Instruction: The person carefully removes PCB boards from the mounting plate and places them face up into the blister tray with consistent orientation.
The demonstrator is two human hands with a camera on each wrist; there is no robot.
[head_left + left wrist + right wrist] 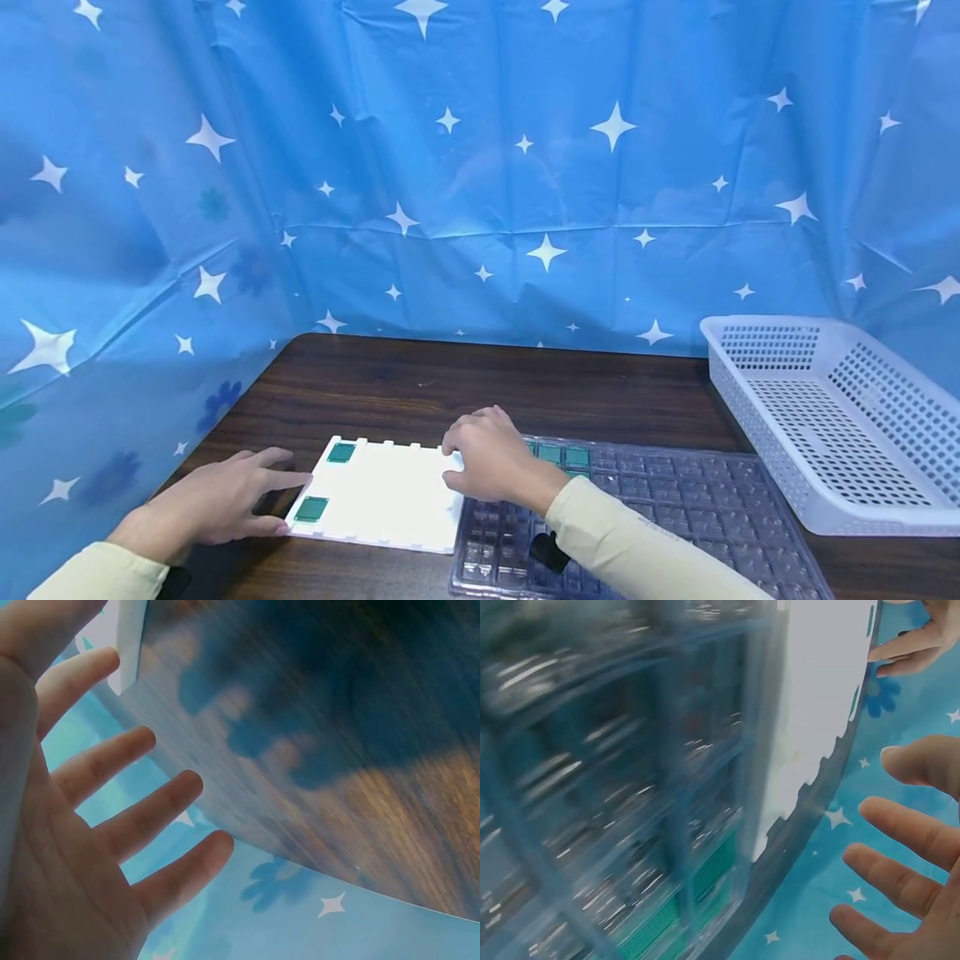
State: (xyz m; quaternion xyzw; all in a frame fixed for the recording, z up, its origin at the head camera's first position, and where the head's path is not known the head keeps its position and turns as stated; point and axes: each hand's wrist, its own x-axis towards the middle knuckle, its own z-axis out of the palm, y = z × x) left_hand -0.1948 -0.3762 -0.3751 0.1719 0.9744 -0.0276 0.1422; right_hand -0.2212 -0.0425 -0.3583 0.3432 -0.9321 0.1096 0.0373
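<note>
A bright white panel [390, 496] with a notched edge lies on the table. Two small green circuit boards, one far [342, 452] and one near [311, 509], sit at its left end. My left hand [213, 504] is at the panel's left edge, thumb and index fingertips right at the rim. In the left wrist view its fingers are spread, holding nothing. Over the panel's right end, beside a clear plastic compartment tray [675, 500], hovers my right hand [491, 458]. The right wrist view shows its fingers apart, with nothing between them. More green boards [577, 457] lie in the tray's far-left compartments.
A white perforated basket [817, 425] stands at the right, close beside the tray. Dark wood table [480, 375] runs behind the panel and tray. A blue curtain [480, 167] with white stars hangs behind and to the left.
</note>
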